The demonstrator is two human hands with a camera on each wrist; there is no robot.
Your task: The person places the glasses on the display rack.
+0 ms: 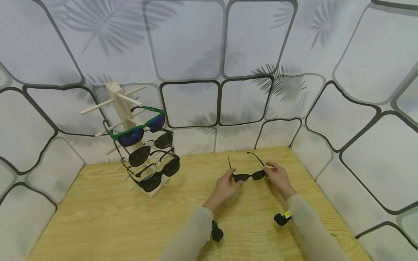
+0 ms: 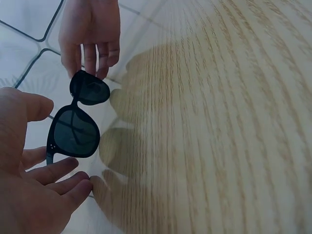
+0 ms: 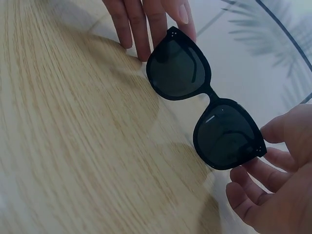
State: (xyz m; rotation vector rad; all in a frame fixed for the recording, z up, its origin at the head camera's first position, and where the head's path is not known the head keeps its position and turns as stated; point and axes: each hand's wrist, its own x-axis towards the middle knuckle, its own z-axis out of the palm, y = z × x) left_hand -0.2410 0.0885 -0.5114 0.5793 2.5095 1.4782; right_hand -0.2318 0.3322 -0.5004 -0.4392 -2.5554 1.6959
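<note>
Black sunglasses (image 1: 250, 176) with dark lenses are held at the right of the table, temples unfolded toward the back wall. My right hand (image 1: 278, 178) pinches their right outer corner between thumb and fingers, plain in the right wrist view (image 3: 278, 170). At the other end, my left hand (image 1: 224, 188) has its fingers beside the left hinge. In the left wrist view its thumb stands apart from the frame and its fingers (image 2: 58, 171) are fairly straight. Shadows of hands and glasses fall on the wood below.
A wooden display rack (image 1: 121, 108) with pegs stands at the left. It carries green-framed sunglasses with blue lenses (image 1: 131, 136) and several dark-framed pairs below them (image 1: 151, 182). Patterned white cloth walls (image 1: 189, 103) border the wooden table (image 1: 107, 224) at the back and sides.
</note>
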